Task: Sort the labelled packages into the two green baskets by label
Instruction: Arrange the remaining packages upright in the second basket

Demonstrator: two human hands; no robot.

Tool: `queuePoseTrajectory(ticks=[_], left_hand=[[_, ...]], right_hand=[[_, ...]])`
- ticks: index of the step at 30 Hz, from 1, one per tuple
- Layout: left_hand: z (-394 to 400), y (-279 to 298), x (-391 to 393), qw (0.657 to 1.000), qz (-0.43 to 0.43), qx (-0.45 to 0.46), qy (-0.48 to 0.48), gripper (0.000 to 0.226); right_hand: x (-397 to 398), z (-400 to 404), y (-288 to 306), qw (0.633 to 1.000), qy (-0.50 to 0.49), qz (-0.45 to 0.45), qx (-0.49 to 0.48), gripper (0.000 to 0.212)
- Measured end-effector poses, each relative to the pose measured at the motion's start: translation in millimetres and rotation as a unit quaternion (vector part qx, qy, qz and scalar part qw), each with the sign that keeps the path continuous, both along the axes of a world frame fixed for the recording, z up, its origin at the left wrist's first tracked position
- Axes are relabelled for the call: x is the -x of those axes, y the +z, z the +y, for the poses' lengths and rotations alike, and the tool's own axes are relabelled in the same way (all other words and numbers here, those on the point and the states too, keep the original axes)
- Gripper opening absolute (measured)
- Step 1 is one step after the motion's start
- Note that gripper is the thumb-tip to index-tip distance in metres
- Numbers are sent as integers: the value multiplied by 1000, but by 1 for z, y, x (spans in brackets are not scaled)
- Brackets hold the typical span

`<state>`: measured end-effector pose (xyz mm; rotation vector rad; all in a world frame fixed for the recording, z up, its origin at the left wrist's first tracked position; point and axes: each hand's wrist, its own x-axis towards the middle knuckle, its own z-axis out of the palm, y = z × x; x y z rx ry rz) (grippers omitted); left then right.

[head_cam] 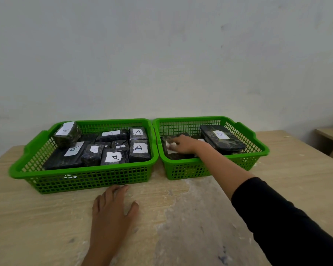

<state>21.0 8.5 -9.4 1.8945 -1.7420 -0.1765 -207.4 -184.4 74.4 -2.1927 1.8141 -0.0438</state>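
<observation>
Head view: right hand reaches into the right green basket, fingers curled down onto a dark wrapped package with a white label; whether the grip is closed on it or only resting on top can't be told. The hand covers that label, so its letter is unreadable. Behind it in the same basket, a larger flat package shows a faint label, probably B. Left hand lies flat and spread on the bench, holding nothing, just in front of the left green basket. That basket is packed with dark packages labelled A. The baskets sit side by side, rims touching. Black sleeve cut off at frame edge.
</observation>
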Motion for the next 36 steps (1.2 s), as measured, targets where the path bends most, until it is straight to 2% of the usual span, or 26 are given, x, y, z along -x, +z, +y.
queuePoseTrajectory(ticks=[2, 3, 5, 7, 9, 10, 12, 14, 16, 18, 25, 28, 29, 32, 34, 36], left_hand=[[0, 1, 1, 1000, 3, -2, -1, 48], [-1, 1, 0, 1000, 3, -1, -1, 48], [0, 0, -1, 1000, 1, -2, -2, 48], [0, 0, -1, 1000, 0, -5, -4, 48], [0, 1, -1, 1000, 1, -6, -6, 47], [0, 1, -1, 1000, 3, -6, -6, 47], [0, 2, 0, 1000, 5, -5, -6, 47], [0, 2, 0, 1000, 5, -6, -5, 47], [0, 2, 0, 1000, 3, -7, -4, 47], [0, 2, 0, 1000, 1, -5, -4, 47], [1, 1, 0, 1000, 0, 0, -4, 47], [0, 2, 0, 1000, -2, 0, -4, 46], [0, 2, 0, 1000, 0, 0, -5, 46], [0, 3, 1, 1000, 10, 2, -4, 45], [0, 3, 1, 1000, 12, 3, -3, 45], [0, 3, 0, 1000, 11, 0, -3, 44]], right_hand=[[8, -1, 6, 993, -78, -58, 62, 37], [11, -1, 9, 987, -122, -55, 90, 29], [16, 2, 10, 984, -157, -26, 78, 18], [14, 4, 9, 988, -146, -50, 22, 19], [10, 4, 6, 979, -134, -146, -38, 16], [8, 2, 6, 976, -135, -169, -33, 19], [8, 0, 8, 971, -155, -171, 61, 25], [13, 1, 10, 960, -198, -148, 132, 21], [18, 4, 9, 969, -212, -85, 99, 12], [19, 5, 8, 976, -204, -60, 49, 11], [20, 1, 11, 976, -163, -145, -9, 25], [38, 1, 25, 965, -182, -188, 25, 7], [50, 2, 32, 963, -197, -173, 56, 8], [91, 14, 54, 965, -239, -3, 106, 22], [112, 27, 63, 957, -266, 97, 64, 17], [125, 36, 65, 952, -269, 146, -26, 15]])
